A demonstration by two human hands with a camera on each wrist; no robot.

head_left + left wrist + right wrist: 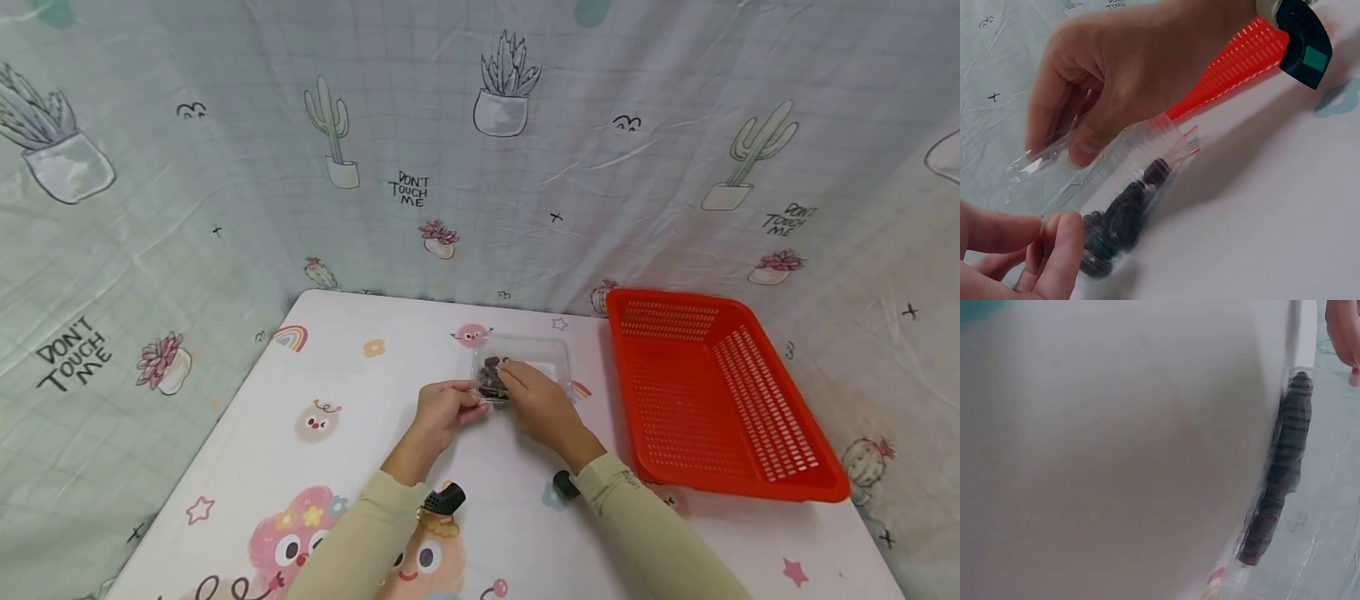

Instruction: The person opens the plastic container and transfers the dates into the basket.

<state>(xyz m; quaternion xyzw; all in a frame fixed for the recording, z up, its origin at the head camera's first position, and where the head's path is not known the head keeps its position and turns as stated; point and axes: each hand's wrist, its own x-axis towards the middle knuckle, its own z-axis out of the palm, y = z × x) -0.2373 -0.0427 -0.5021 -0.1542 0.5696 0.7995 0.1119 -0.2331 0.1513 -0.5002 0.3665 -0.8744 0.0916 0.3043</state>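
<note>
A clear plastic container (558, 354) with dark, rounded pieces (491, 379) stands toward the back of the table. At its near left corner my left hand (447, 406) pinches the rim between thumb and fingers. My right hand (542, 410) reaches over the near side, its fingertips close over the pieces. In the left wrist view the right thumb (1085, 150) overlaps the clear wall, and the other fingers bend beyond it; I cannot tell whether they hold anything. The right wrist view shows the dark pieces (1285, 456) through the plastic, with left-hand fingers (1342, 334) at the top right.
A large red plastic basket (678, 408) stands on the right of the table, beside my right forearm. The white table (360, 367) carries printed cartoon figures. A patterned curtain (450, 150) hangs behind and at both sides. Dark devices (446, 498) are worn at the wrists.
</note>
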